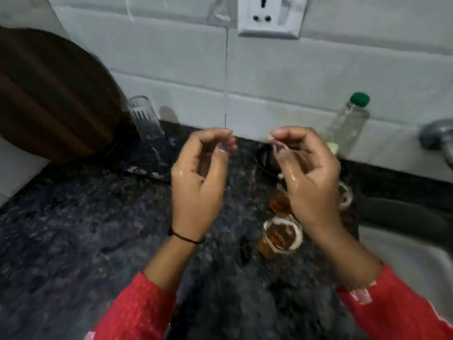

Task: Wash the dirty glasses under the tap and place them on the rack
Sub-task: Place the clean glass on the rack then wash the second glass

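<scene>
Beneath right hand [311, 173]: dirty glasses [282, 238] partly hidden | tap [438, 138] cut off

home kitchen: granite counter [73, 217], tiled wall [318, 77], tap [438, 138].

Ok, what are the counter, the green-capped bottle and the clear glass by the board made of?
Counter: dark speckled stone, likely polished granite; it shines where wet. Bottle: clear, probably plastic, going by the green cap, though glass is possible. Glass: transparent glass by its look, with ribbed walls.
</scene>
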`<state>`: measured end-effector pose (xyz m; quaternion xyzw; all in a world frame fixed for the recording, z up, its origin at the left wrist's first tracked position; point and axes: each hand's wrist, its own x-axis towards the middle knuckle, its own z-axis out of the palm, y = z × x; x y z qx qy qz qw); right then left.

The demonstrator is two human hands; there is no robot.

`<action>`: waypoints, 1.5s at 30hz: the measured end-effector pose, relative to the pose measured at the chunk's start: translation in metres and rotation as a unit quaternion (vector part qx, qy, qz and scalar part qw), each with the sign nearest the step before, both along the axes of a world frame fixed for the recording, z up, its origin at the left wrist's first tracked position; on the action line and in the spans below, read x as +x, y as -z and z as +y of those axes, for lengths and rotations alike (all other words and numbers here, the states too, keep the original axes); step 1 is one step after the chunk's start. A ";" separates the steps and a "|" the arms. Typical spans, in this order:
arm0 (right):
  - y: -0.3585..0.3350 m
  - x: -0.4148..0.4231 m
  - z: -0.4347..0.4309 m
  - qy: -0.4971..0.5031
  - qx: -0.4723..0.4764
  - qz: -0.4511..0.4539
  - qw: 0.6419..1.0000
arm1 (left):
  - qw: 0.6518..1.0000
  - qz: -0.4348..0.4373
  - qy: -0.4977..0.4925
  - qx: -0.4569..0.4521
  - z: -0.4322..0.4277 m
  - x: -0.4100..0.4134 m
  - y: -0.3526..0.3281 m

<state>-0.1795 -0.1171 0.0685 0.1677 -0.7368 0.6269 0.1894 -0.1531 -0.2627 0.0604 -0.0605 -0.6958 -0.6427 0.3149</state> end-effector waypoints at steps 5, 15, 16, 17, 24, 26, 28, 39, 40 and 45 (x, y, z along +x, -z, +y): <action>0.073 0.059 0.071 0.112 0.040 0.005 0.993 | 0.991 -0.089 0.091 -0.032 0.054 0.048 0.067; 0.148 0.075 0.076 -0.092 0.092 -0.240 0.962 | 0.945 -0.286 0.155 -0.038 0.085 0.060 0.138; 0.147 0.074 0.074 -0.095 0.086 -0.245 0.961 | 0.947 -0.285 0.143 -0.041 0.088 0.061 0.137; 0.145 0.073 0.072 -0.088 0.079 -0.246 0.962 | 0.948 -0.286 0.133 -0.041 0.091 0.063 0.135; 0.125 0.103 0.141 -0.031 0.046 -0.202 0.978 | 0.946 -0.269 0.159 -0.080 0.167 0.088 0.102; 0.115 0.114 0.179 -0.024 0.047 -0.190 0.980 | 0.941 -0.269 0.185 -0.093 0.206 0.092 0.095; 0.109 0.122 0.218 -0.015 0.031 -0.197 0.980 | 0.933 -0.270 0.219 -0.096 0.243 0.092 0.088; 0.084 0.110 0.408 0.101 0.036 -0.208 0.972 | 0.911 -0.313 0.263 -0.051 0.414 0.018 0.069; 0.083 0.105 0.414 0.105 0.044 -0.209 0.971 | 0.925 -0.309 0.219 -0.033 0.424 0.001 0.064; 0.078 0.081 0.417 0.139 0.062 -0.213 0.965 | 0.950 -0.303 0.071 0.015 0.459 -0.082 0.029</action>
